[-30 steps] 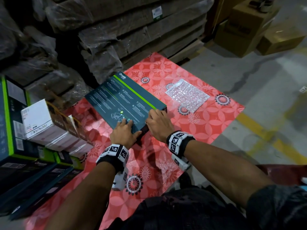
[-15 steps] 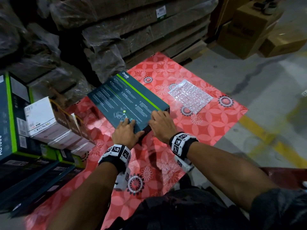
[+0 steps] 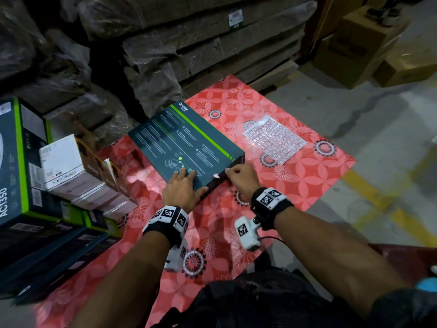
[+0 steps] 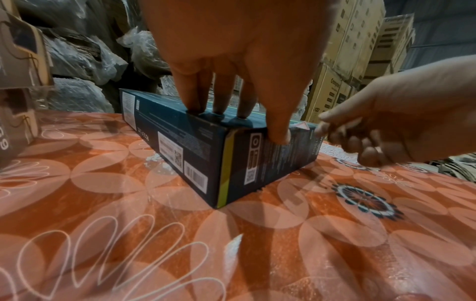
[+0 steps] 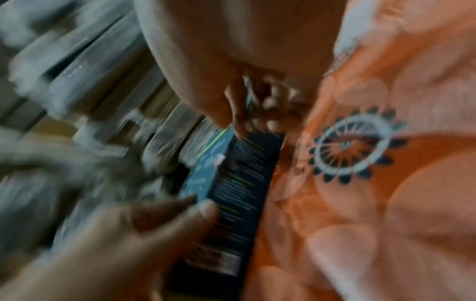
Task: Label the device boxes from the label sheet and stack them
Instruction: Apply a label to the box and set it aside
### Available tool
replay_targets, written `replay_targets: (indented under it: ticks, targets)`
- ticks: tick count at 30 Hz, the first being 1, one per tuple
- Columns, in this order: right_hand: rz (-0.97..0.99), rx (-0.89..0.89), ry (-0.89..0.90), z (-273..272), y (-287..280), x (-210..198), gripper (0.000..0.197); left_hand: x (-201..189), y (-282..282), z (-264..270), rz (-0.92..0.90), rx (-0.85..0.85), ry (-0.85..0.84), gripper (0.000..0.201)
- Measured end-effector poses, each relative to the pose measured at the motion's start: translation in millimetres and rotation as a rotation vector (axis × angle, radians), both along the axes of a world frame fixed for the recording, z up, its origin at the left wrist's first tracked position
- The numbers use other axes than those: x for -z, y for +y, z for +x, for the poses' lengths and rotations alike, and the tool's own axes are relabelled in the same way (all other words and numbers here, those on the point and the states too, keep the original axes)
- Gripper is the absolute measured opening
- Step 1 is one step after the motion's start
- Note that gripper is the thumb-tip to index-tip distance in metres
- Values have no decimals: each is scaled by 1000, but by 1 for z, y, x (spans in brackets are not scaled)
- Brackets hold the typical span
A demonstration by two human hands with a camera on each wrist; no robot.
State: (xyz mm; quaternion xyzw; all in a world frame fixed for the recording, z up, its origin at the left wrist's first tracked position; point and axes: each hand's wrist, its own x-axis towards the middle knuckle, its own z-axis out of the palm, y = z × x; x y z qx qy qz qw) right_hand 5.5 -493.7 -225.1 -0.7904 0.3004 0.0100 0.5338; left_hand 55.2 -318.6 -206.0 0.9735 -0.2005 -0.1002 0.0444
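- My left hand point(image 3: 183, 188) rests on the near corner of the teal device box point(image 3: 186, 144), its straight fingers point(image 4: 192, 91) pressing down on the top face and the thumb against the near side wall.
- The box lies flat on the red flowered mat point(image 3: 295, 185), stretching away from my fingertips.
- My right hand point(image 3: 241, 179) is at the same near edge, just right of my left, fingers curled with thumb and forefinger meeting at the rim; the right wrist view is too blurred to tell whether they pinch anything.
- A small pale label point(image 3: 216, 176) sits on the top edge of the box between my two hands, just beside my right fingertips.
- The label sheet point(image 3: 274, 139) lies flat on the mat beyond my right hand, apart from the box.
- More boxes point(image 3: 71, 166) are piled to the left of my left arm.
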Motion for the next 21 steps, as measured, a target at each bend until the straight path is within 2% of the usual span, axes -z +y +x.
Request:
replay_targets:
  ticks: [3, 6, 14, 21]
  targets:
    - [338, 89, 104, 4, 7, 0, 26, -1, -1, -1, 1, -3, 1, 66]
    - [463, 79, 141, 7, 13, -6, 29, 0, -1, 0, -5, -3, 6, 64]
    - [510, 64, 98, 9, 17, -4, 40, 3, 1, 1, -10, 3, 1, 65]
    - [394, 49, 101, 14, 17, -5, 40, 6, 2, 2, -15, 8, -4, 64]
